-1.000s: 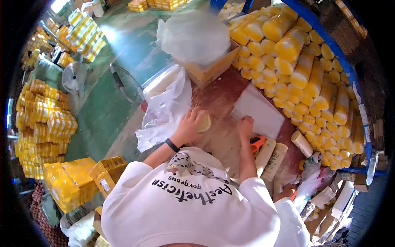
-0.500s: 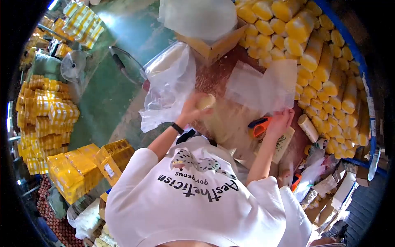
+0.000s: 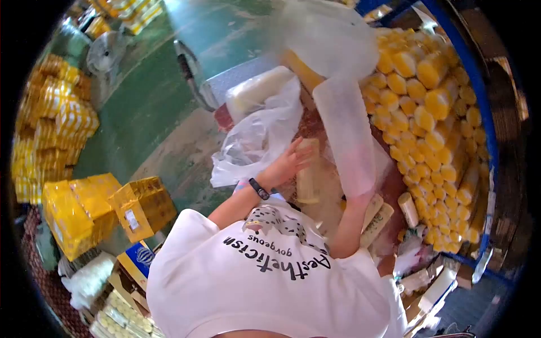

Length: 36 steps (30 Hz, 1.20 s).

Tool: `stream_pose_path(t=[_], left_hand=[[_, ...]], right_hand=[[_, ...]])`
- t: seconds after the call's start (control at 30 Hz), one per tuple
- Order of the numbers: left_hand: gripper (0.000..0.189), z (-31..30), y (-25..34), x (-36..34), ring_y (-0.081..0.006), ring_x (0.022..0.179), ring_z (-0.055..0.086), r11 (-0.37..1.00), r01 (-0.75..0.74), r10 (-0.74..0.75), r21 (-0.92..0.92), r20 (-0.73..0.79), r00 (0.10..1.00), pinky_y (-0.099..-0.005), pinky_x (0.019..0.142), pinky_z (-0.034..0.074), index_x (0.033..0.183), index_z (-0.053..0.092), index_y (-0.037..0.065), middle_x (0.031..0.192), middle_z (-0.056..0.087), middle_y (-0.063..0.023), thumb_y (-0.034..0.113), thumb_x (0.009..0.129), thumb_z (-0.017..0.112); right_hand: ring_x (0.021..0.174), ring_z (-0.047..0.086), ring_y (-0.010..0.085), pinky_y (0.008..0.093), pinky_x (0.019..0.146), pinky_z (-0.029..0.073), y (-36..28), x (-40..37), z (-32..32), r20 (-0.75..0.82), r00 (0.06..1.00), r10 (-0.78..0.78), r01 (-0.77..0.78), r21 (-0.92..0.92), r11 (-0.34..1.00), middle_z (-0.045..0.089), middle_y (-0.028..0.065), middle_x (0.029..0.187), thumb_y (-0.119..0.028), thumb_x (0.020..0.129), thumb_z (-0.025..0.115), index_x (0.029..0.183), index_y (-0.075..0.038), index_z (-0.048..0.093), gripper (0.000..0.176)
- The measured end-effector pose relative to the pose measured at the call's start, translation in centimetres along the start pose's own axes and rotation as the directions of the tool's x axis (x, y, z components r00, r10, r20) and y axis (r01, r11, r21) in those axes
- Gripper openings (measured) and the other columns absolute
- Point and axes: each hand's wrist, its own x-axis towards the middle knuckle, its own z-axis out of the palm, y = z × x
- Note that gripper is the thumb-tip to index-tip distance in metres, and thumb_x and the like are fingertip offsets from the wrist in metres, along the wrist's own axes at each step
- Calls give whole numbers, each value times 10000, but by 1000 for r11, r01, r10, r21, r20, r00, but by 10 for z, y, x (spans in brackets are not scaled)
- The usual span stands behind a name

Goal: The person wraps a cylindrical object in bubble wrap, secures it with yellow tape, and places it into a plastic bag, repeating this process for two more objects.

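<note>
My left hand [image 3: 286,165], with a dark band on the wrist, has its fingers spread at the left edge of a long cream-coloured block [image 3: 307,172]. The block stretches away from me on the work surface. My right hand [image 3: 358,206] grips the near end of a long, frosted translucent plastic sheet [image 3: 345,132], which extends up and away to the right of the block. Beside my left hand lies a crumpled clear plastic bag [image 3: 253,143], with a pale wrapped roll [image 3: 259,89] at its far end. Printed cream packages [image 3: 376,224] rest by my right forearm.
Yellow-and-white wrapped rolls [image 3: 437,129] are stacked high on the right within a blue frame [image 3: 491,146]. More translucent sheets [image 3: 332,36] lie over a cardboard box ahead. Yellow-taped cartons [image 3: 81,211] stand at left on the green floor [image 3: 152,101]. A fan [image 3: 106,52] is farther back.
The sheet in my right hand now stretches out long beside the block. My left hand's fingers have spread at the block. The orange-handled item near my right hand is out of sight. The view has shifted.
</note>
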Motion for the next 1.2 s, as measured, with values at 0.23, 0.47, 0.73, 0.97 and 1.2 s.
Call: stream_pose_path(t=[0.23, 0.47, 0.73, 0.97, 1.2], left_hand=[[621, 10, 15, 4, -249, 1326, 355, 916, 92, -85, -391, 36, 996, -429, 1104, 283, 1460, 228, 128, 1463, 335, -105, 418, 962, 459], [459, 41, 21, 0, -181, 1116, 464, 931, -11, 30, -364, 45, 999, -348, 931, 380, 1320, 383, 80, 1260, 466, -76, 323, 948, 497], [282, 62, 113, -94, -107, 848, 593, 917, -202, 353, 345, -464, 812, -250, 716, 480, 1140, 577, 32, 999, 623, -39, 210, 922, 560], [101, 65, 113, -120, -18, 518, 372, 686, -161, 703, 709, -591, 395, -180, 478, 294, 849, 644, 86, 629, 471, 90, 183, 877, 654], [225, 133, 64, -86, -55, 607, 476, 616, 58, 469, 786, -425, 774, -219, 571, 377, 781, 636, 58, 676, 551, 31, 222, 921, 574]], right_hand=[[1185, 509, 290, 411, 1044, 395, 59, 16, 36, 320, 878, 356, -478, 530, 701, 528, 189, 1266, -85, 943, 346, 1271, 51, 461, 373], [1035, 560, 254, 381, 941, 455, 100, -39, 53, 133, 844, 520, -536, 155, 830, 579, 129, 1122, -152, 951, 386, 1171, 13, 524, 308], [1048, 533, 245, 355, 914, 472, 46, 10, -25, -100, 994, -45, 12, -315, 949, 539, 126, 1153, -156, 913, 485, 1133, -13, 526, 266], [1026, 533, 182, 283, 878, 437, 43, 46, -56, 21, 743, -669, 336, -876, 345, 545, 92, 1101, -165, 852, 629, 1079, -43, 492, 292], [823, 589, 158, 282, 744, 483, 105, -34, 45, 311, 942, 128, 218, -853, 474, 606, 46, 970, -234, 822, 704, 1050, -30, 560, 339]])
